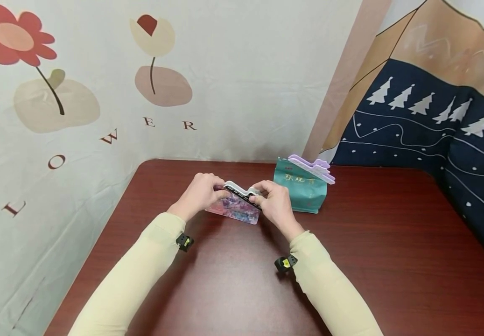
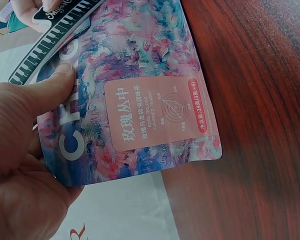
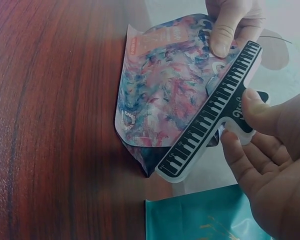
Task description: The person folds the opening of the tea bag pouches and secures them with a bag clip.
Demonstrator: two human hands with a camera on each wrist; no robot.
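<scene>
A tea bag pouch (image 2: 155, 50) with a pink and blue painted pattern stands on the table. Its pink label reads rose oolong flavored teabag. My left hand (image 1: 201, 195) pinches the pouch near its top edge, the thumb (image 2: 52, 90) flat on the front. A black and white bag clip (image 3: 210, 115) with a piano-key print lies slanted across the top of the pouch. My right hand (image 1: 276, 204) pinches the clip's handle between thumb and fingers, seen close in the right wrist view. How far the clip's jaws close over the pouch cannot be told.
A teal pouch (image 1: 302, 191) topped by a purple clip (image 1: 311, 168) stands just right of my right hand. The reddish-brown table (image 1: 233, 280) ends at a pale printed curtain (image 1: 242, 93) behind, and a dark blue tree-patterned cloth (image 1: 414, 126) hangs at the right.
</scene>
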